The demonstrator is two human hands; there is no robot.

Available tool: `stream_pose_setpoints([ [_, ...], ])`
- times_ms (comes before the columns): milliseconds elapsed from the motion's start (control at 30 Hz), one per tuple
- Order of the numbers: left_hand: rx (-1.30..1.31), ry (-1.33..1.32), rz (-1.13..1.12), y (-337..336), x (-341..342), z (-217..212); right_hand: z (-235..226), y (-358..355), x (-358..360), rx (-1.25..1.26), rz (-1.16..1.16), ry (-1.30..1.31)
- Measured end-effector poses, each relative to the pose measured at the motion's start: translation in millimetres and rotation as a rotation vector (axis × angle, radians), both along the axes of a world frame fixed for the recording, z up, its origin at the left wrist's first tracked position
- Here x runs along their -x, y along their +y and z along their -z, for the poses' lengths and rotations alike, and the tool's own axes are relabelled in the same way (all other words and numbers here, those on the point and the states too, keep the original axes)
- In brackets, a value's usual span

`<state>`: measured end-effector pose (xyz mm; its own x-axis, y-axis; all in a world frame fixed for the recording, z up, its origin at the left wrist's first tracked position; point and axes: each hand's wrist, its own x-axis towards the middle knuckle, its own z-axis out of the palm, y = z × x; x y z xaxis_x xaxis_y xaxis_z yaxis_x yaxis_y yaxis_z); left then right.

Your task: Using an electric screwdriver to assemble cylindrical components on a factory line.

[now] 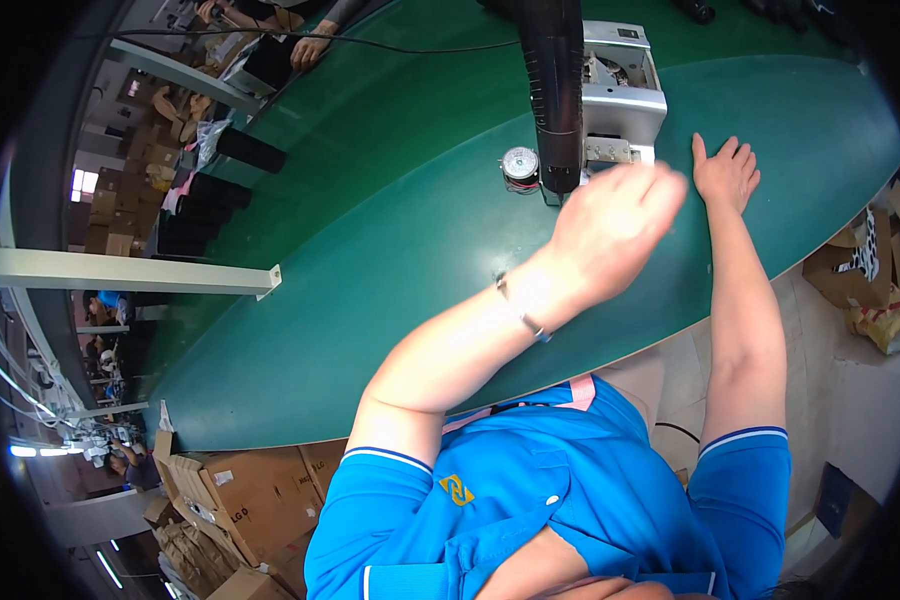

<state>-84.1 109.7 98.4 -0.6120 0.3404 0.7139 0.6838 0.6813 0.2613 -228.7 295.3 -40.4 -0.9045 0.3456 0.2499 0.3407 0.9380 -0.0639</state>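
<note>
My left hand (615, 225) hovers over the green conveyor belt (370, 280), blurred and seen from the back, with a thin bracelet at the wrist. Whether it holds anything is hidden. It is just right of a black upright column (555, 90) and a small round white-faced part (520, 163) with red wires at the column's foot. My right hand (725, 172) lies flat on the belt with its fingers spread, holding nothing, beside a grey metal machine box (625, 95).
Black cylinders (240, 150) stand in a row at the belt's far left edge. A white beam (120, 270) crosses at the left. Cardboard boxes (260, 490) are stacked below the belt. Another person's hands (310, 50) work at the top left.
</note>
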Motion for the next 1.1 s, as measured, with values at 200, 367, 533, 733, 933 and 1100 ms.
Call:
stream_pose_setpoints([
  [200, 0.298, 0.015, -0.412, 16.6, 50.2, -39.1, 14.4, 6.2, 5.0, -0.052, -0.006, 0.032],
  [367, 0.058, 0.142, -0.101, 7.0, 36.0, -15.5, 20.0, 5.2, 7.2, -0.042, -0.023, 0.061],
  [533, -0.265, 0.160, -0.186, -44.8, 0.3, -9.9, 9.4, 0.9, 0.2, 0.007, 0.011, 0.032],
  [733, -0.997, -0.223, -0.064, -55.3, 29.9, -30.1, -0.6, 0.2, 0.7, -0.016, -0.006, -0.016],
  [933, -0.870, -0.595, 0.071, -47.4, 71.2, -50.5, 2.7, -0.1, 0.4, -0.019, 0.000, -0.012],
  [1100, -0.888, -0.753, 0.119, -47.3, 74.5, -54.8, 1.7, -0.4, 0.4, -0.020, 0.006, -0.021],
])
